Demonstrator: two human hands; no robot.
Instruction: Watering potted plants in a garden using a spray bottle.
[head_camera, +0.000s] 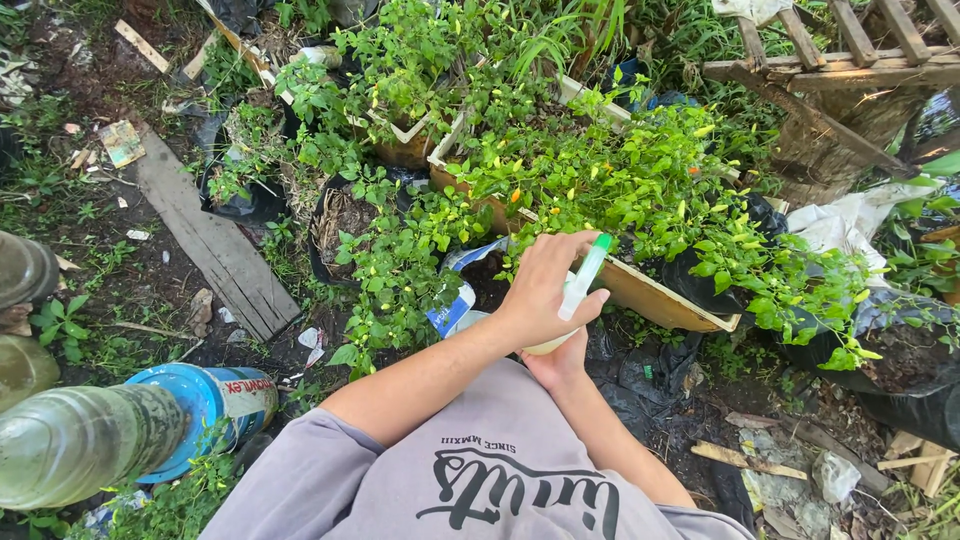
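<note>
Grey shirt (480, 470) fills the foreground; both forearms reach out from it. Left hand (545, 285) is clenched round the neck of a spray bottle (580, 285), whose green nozzle points at the chilli plants (640, 180). Right hand (558, 365) cups the bottle's base from below. It looks like light, stiff plastic, likely slippery when wet; neck and base seem the surest holds. A wooden planter (660, 295) edge lies just beyond. Leaves crowd ahead, and the ground (130, 270) at left offers more room.
</note>
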